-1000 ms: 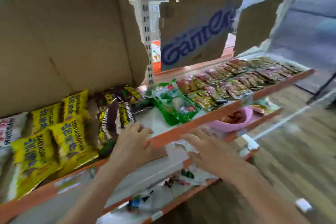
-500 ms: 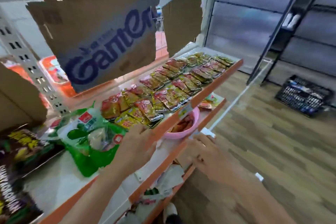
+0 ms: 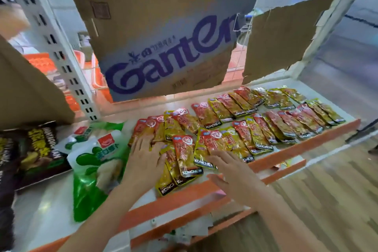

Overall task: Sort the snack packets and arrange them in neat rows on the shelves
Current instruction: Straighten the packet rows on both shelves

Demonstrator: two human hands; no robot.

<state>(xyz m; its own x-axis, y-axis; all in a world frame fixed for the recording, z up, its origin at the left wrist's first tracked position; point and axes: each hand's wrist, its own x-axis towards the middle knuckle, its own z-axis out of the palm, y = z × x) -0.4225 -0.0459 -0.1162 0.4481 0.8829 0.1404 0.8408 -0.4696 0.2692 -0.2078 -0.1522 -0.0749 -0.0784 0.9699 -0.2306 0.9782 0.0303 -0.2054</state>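
Far left of the shelf [image 3: 286, 143]: dark brown snack bags w/ yellow lettering [image 3: 38, 149] lie flat, roughly side by side, partly cut off by the frame edge, so can't judge how tidy that group is. Just right of them, green-and-white pouches [image 3: 92, 161] are heaped at angles, one on top of another, not in a row; that pile looks unsorted.

Next, left hand [image 3: 146, 156]: fingers straight and spread, palm down, pressing on the leftmost red-and-yellow KONCHEW packets [image 3: 185, 154]. Not gripping anything. The packets under and betw. the hands are skewed and overlapping, some hanging near the orange front lip; this cluster is the messy end of the run.

Right hand [image 3: 233, 170]: also flat, fingers extended, tips touching the front-row packets just beside the left hand's bunch. Nothing held.

Further right, KONCHEW packets run in two rows, back and front, overlapped like shingles at a fairly even slant out to the shelf's right end. That part reads as done or nearly so.

Judgement: approx. two-thirds of the KONCHEW run is neat; left end needs squaring up, prob. the step in hand. Green pouches not yet arranged. A lower shelf [image 3: 284, 172] shows below the lip w/ a few items, too hidden to rate.

Behind: a Ganten cardboard box [image 3: 163, 47] hangs over the back of the shelf.
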